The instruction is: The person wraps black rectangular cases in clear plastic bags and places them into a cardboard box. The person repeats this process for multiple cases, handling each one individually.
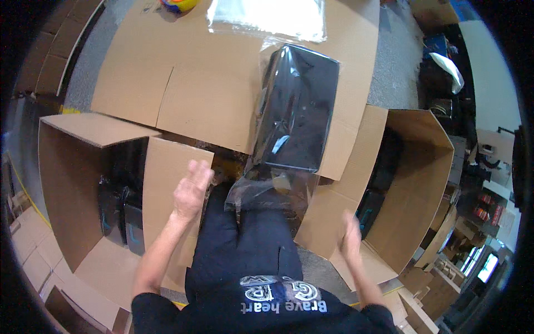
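A black rectangular item in a clear plastic bag (297, 108) lies on the cardboard surface in front of me. The loose end of its bag (267, 192) hangs over the near edge above my legs. My left hand (192, 189) is in the air over the flap of the left box, fingers extended and nothing in them. Beside the inner wall of the right box is my right hand (349, 239), its fingers smeared by motion. Neither hand touches the bagged item.
The left cardboard box (72, 189) holds several dark wrapped items (119, 217). More dark items (372, 206) stand inside the right cardboard box (414, 195). Clear plastic bags (267, 16) lie at the far edge of the cardboard, near a yellow and blue object (181, 4).
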`<state>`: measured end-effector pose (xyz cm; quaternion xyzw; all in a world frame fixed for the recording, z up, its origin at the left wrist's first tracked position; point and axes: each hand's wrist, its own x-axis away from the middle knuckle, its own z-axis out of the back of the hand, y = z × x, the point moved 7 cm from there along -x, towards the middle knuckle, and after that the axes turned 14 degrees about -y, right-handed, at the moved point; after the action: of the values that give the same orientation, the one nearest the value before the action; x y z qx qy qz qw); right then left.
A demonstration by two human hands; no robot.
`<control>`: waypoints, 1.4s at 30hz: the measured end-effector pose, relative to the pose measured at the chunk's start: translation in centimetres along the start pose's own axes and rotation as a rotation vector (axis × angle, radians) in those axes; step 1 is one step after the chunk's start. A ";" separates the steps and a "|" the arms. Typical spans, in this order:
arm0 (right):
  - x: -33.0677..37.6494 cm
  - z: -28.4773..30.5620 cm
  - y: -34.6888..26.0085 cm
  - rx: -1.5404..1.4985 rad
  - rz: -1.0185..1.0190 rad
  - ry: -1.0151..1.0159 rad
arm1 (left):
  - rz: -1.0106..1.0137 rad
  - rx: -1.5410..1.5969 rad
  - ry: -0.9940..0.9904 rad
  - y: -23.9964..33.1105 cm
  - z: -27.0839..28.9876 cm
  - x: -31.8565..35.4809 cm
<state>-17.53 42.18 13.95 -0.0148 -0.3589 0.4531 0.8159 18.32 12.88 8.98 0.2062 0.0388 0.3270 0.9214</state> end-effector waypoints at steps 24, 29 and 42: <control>-13.4 -3.0 -5.8 -0.646 0.390 0.457 | -0.247 0.645 0.013 1.7 -2.2 -7.7; -14.6 -4.2 -5.0 -1.036 0.250 0.702 | 0.211 1.001 0.355 0.3 -3.5 -8.1; -22.7 -10.7 -2.0 -0.839 -0.152 0.053 | 0.908 0.927 0.276 -1.9 -11.2 -9.7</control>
<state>-17.23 27.16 -6.27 -0.3305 -0.4911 0.2061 0.7792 9.50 9.49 -2.66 0.5333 0.2022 0.6558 0.4946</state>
